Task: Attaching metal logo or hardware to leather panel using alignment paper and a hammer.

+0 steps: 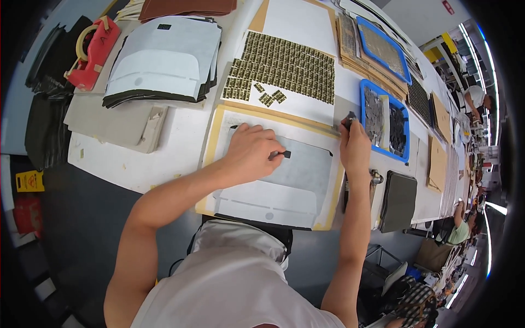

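Observation:
My left hand (251, 150) rests on a light grey panel with dark edges (295, 175), its fingers closed on a small black piece (286, 154) on the panel's upper part. The panel lies on a yellow-bordered board (211, 164). My right hand (355, 145) is raised at the board's right, thumb and finger pinching a small dark piece (350, 117), beside a blue tray (406, 126) of dark pieces. Above the board lies a white sheet covered with rows of small gold-and-black rectangles (281, 63), a few of them loose.
Stacked panels (158, 60), a red tape dispenser (98, 60) and grey boards (115, 123) stand left. Another blue tray (383, 49), brown boards (436, 164), a dark stack (396, 199) and a metal tool (375, 179) are right. Other people (456, 232) are at the far right.

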`<action>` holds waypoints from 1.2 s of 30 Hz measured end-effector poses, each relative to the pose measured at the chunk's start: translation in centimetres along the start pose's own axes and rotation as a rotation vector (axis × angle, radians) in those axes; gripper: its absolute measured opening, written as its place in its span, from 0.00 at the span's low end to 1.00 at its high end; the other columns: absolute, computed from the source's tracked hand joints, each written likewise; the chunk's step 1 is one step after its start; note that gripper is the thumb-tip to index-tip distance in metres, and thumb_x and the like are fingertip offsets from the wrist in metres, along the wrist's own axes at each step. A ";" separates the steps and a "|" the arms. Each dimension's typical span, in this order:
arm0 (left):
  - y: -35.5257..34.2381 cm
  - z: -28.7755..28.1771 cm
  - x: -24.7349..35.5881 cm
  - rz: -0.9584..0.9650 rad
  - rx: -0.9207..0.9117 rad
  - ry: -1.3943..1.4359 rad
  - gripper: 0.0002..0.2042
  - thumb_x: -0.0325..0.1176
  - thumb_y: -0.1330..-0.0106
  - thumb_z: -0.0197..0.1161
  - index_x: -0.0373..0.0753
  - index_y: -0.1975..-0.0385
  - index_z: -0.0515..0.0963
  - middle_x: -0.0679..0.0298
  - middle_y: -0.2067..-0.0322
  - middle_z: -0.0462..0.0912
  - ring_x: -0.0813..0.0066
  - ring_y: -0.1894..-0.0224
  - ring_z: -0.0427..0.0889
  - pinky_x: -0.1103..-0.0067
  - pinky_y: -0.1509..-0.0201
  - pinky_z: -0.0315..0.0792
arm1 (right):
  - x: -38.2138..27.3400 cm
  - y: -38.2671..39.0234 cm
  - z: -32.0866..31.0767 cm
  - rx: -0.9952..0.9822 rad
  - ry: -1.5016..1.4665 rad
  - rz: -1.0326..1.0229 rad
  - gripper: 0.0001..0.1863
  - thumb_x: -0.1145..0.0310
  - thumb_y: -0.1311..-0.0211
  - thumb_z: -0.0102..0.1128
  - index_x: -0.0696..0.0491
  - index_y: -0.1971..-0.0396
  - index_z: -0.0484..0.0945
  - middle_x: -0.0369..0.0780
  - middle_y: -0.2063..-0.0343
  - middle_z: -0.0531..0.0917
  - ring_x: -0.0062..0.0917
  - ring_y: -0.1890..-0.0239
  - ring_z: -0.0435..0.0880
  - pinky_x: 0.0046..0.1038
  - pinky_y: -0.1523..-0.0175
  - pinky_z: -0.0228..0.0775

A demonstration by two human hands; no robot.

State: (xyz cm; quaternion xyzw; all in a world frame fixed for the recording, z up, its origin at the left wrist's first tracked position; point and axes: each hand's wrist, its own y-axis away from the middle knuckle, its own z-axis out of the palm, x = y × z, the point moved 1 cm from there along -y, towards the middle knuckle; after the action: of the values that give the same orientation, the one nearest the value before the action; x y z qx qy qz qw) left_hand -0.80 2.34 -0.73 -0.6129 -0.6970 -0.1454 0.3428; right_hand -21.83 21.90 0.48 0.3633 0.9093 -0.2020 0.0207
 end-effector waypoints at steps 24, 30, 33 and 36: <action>0.4 0.3 -0.4 0.036 0.084 -0.017 0.06 0.35 0.45 0.70 0.45 0.69 0.88 0.69 0.73 0.81 0.68 0.64 0.78 0.69 0.54 0.64 | -11.7 5.4 -0.6 -0.118 -0.663 0.028 0.05 0.76 0.32 0.64 0.59 0.61 0.77 0.44 0.66 0.84 0.33 0.72 0.84 0.30 0.66 0.75; 0.4 0.3 -0.6 0.067 0.078 0.003 0.08 0.35 0.46 0.70 0.43 0.67 0.87 0.69 0.73 0.80 0.68 0.65 0.78 0.69 0.54 0.64 | -11.8 5.3 -0.5 -0.104 -0.703 0.006 0.05 0.74 0.31 0.64 0.60 0.63 0.78 0.44 0.64 0.85 0.33 0.72 0.84 0.30 0.66 0.75; 0.3 0.1 -0.6 0.048 0.080 0.028 0.09 0.34 0.47 0.71 0.43 0.67 0.86 0.68 0.74 0.80 0.68 0.65 0.78 0.69 0.55 0.64 | -11.7 5.3 0.0 -0.115 -0.693 -0.032 0.06 0.74 0.31 0.63 0.60 0.63 0.77 0.43 0.63 0.85 0.35 0.71 0.84 0.32 0.65 0.75; 0.2 0.3 -0.9 0.044 0.071 0.053 0.09 0.34 0.48 0.71 0.43 0.67 0.86 0.68 0.73 0.80 0.68 0.65 0.79 0.70 0.55 0.64 | -11.7 5.3 0.3 -0.120 -0.680 -0.067 0.06 0.74 0.31 0.63 0.60 0.63 0.77 0.44 0.62 0.85 0.37 0.71 0.85 0.34 0.65 0.76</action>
State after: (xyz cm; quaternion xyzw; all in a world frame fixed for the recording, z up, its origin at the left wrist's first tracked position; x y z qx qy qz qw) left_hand -0.65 1.89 -1.54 -0.6113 -0.6788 -0.1292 0.3859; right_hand -9.73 17.61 0.53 0.2434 0.8720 -0.2582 0.3373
